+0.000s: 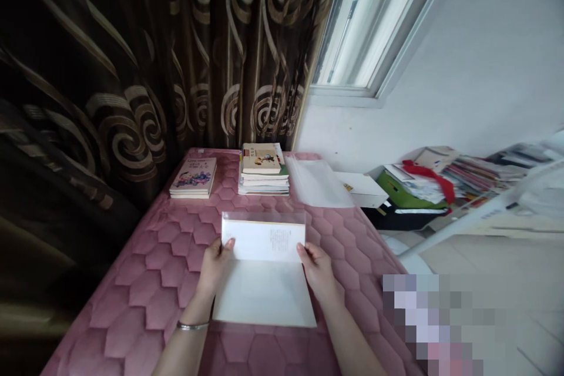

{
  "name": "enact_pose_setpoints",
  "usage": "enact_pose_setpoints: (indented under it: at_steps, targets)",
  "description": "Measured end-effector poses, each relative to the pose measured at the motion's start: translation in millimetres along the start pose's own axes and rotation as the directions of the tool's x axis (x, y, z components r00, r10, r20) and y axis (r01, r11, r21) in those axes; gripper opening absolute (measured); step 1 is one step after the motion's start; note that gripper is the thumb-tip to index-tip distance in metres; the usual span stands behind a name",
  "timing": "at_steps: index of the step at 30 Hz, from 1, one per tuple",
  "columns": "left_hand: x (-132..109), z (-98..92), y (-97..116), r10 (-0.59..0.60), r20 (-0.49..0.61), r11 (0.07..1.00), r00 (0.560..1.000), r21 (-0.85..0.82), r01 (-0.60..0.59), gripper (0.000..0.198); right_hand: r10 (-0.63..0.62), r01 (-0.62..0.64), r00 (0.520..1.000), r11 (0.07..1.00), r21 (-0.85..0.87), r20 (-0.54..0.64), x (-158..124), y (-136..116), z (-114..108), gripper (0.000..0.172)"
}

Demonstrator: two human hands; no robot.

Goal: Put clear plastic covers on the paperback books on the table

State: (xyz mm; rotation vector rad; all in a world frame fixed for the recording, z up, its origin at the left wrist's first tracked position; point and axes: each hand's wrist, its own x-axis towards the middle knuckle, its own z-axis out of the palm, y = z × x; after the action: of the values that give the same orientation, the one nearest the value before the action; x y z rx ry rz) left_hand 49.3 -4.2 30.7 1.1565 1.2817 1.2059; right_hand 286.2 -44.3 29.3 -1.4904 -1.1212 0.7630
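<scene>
An open white book (264, 291) with a clear plastic cover lies on the pink quilted surface (154, 282). Its upper flap carries a small block of print, and the clear film sticks out past the top edge. My left hand (215, 261) grips the flap's left edge, thumb on top. On the right edge, my right hand (316, 264) pinches the same flap with its thumb on top. The fingers beneath are partly hidden. A silver bangle circles my left wrist.
Behind stand a low pile of illustrated books (194, 178), a taller book stack (263, 173) and clear plastic sheets (319, 182). A white box (363, 189) and a green bin of papers (405, 188) are at the right. A dark patterned curtain (211, 59) hangs behind.
</scene>
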Motion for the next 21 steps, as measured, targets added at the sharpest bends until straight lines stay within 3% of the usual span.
enact_pose_setpoints:
  at_steps: [4, 8, 16, 21]
  targets:
    - [-2.5, -1.0, 4.3, -0.031, 0.014, 0.999, 0.999, -0.023, 0.031, 0.052, -0.043, 0.029, 0.992, 0.993, -0.117, -0.117, 5.7, 1.4, 9.9, 0.047]
    - [-2.3, -6.2, 3.1, -0.033, 0.137, 0.996, 0.99, -0.073, 0.043, 0.049, -0.053, 0.033, 0.982, 0.993, -0.111, -0.18, 6.5, 4.0, 16.5, 0.047]
    - [1.0, -6.5, -7.1, -0.018, 0.097, 0.997, 0.995, -0.07, 0.025, 0.049, 0.029, -0.023, 0.998, 0.993, 0.113, -0.049, -1.9, -2.9, 7.3, 0.041]
    - [0.8, -5.8, -5.3, 0.01, 0.057, 0.999, 0.998, -0.042, -0.008, 0.049, 0.002, 0.0, 1.0, 0.997, 0.079, -0.027, -1.7, 2.8, 5.1, 0.043]
